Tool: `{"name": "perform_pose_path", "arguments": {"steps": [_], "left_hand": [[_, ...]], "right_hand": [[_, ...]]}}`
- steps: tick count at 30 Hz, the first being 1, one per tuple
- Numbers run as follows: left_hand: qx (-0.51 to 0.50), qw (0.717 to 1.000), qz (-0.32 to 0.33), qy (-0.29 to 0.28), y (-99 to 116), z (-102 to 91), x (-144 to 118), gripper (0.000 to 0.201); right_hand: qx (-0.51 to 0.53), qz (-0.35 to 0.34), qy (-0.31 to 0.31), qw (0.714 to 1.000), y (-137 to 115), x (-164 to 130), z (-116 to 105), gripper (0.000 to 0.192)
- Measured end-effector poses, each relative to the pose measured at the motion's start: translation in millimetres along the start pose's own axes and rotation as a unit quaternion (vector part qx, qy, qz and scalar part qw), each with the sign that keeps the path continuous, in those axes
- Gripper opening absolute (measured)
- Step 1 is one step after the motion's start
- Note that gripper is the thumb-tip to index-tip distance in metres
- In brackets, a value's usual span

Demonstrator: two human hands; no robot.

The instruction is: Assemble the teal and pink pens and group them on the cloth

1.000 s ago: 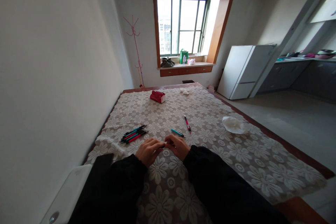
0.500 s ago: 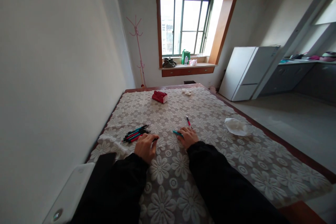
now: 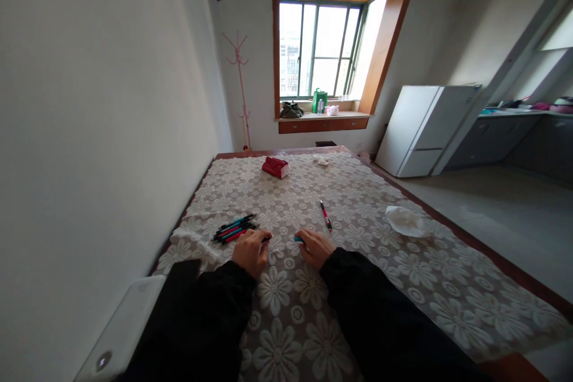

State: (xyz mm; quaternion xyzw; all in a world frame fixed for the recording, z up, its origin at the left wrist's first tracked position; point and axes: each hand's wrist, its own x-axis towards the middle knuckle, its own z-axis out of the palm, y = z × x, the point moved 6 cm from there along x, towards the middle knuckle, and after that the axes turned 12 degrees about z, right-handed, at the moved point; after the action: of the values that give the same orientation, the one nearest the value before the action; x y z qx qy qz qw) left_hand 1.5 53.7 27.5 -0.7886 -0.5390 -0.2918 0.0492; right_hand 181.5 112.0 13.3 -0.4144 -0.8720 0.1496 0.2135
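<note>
Both hands rest low on the cream lace tablecloth with its big flower pattern [image 3: 358,203], knuckles up, so that the fingers curl down over what they carry. The left hand [image 3: 251,250] is closed in a loose fist around a slim dark pen [image 3: 265,239], whose tip pokes out just past the fingertips on the thumb side; the grip looks light, as for a thing about to be laid down or passed. Just beyond and to the left of those fingertips lies a small bundle of black, teal and red pens [image 3: 233,228], packed side by side and all pointing the same way, which reads as a sorted pile kept within easy reach. The right hand [image 3: 316,247] is likewise curled shut, and a teal pen [image 3: 298,239] shows only as a short end at its fingertips, between the two hands; the rest is hidden under the fingers. Beyond the right fingertips, apart from them, a single red and black pen [image 3: 326,216] lies loose. Farther off sit a crumpled white tissue [image 3: 405,221] and a red tissue pack [image 3: 276,167].
</note>
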Motion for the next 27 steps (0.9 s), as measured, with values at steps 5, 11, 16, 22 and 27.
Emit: {"name": "perform_pose_path", "arguments": {"steps": [5, 11, 16, 22, 27], "left_hand": [[-0.012, 1.0, -0.01, -0.002, -1, 0.5, 0, 0.02], [-0.016, 1.0, -0.024, 0.007, -3, -0.3, 0, 0.02], [-0.068, 0.997, -0.037, 0.023, -8, 3.4, 0, 0.021], [-0.111, 0.991, -0.056, 0.051, -5, -0.5, -1, 0.02], [-0.139, 0.989, -0.035, 0.025, 5, -0.8, 0, 0.021]], "right_hand": [[-0.002, 0.005, -0.051, 0.999, -22, 3, 12, 0.024], [0.003, 0.002, -0.053, 0.999, -39, 14, 22, 0.018], [0.059, 0.013, -0.025, 0.998, -34, 12, 20, 0.018], [0.262, 0.059, 0.031, 0.963, -18, 15, 19, 0.008], [0.364, 0.092, 0.018, 0.926, -19, 16, 16, 0.014]]}}
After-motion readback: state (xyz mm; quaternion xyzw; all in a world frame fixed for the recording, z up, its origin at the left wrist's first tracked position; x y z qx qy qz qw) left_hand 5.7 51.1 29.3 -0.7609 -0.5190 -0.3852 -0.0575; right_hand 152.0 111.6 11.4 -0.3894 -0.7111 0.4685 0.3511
